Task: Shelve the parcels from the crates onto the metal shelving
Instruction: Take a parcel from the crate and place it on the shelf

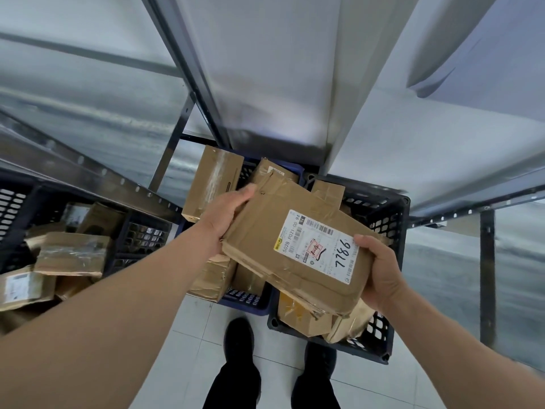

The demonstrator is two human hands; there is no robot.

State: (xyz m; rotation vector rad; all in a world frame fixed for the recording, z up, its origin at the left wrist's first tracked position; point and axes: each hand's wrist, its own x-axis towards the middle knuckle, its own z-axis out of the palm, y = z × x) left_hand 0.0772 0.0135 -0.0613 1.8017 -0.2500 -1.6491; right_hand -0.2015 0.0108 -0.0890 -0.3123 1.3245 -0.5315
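I hold a flat brown cardboard parcel [274, 231] with a white label marked 7786 above the crates. My left hand [222, 212] grips its far left corner, and my right hand [380, 270] grips its near right edge beside the label. Below it stand a blue crate [244, 302] and a dark crate [383, 214], each holding several taped brown parcels, partly hidden by the held one. The metal shelving [295, 84] rises right in front of me, with grey shelf boards to the left and right.
A third dark crate [141, 234] with several brown parcels sits under the left shelf. A perforated shelf rail [118, 178] runs across it. An upright post [486, 276] stands at the right. My shoes [239, 340] stand on white floor tiles.
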